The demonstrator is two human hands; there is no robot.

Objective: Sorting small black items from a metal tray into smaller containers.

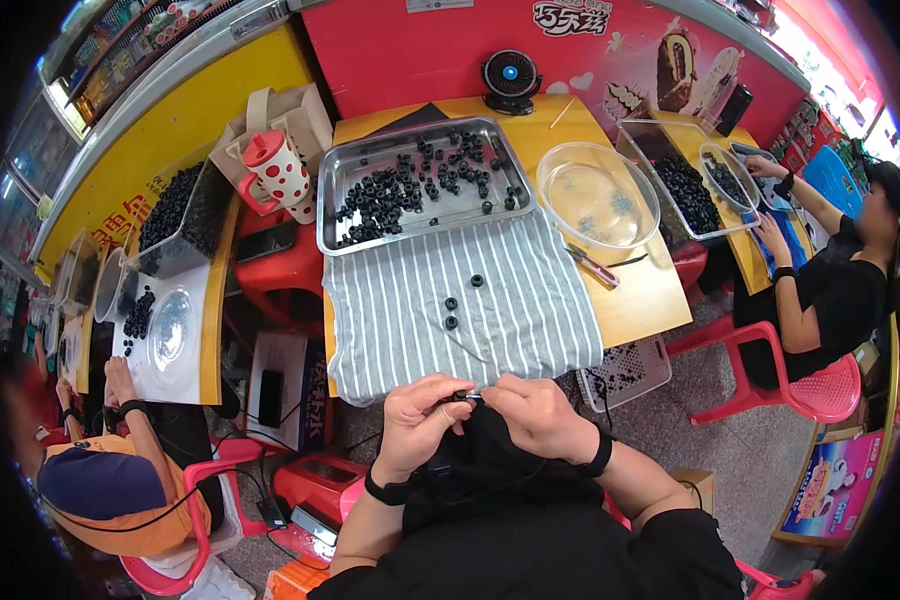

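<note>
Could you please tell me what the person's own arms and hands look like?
The left hand and right hand are ungloved. Each wrist wears a band: a broad black left wristband and a similar black right wristband. The arms come out of a black short-sleeved fabric top.

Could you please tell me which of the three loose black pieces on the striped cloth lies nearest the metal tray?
The rightmost black piece; the other two black pieces lie leftward, farther from the metal tray.
</note>
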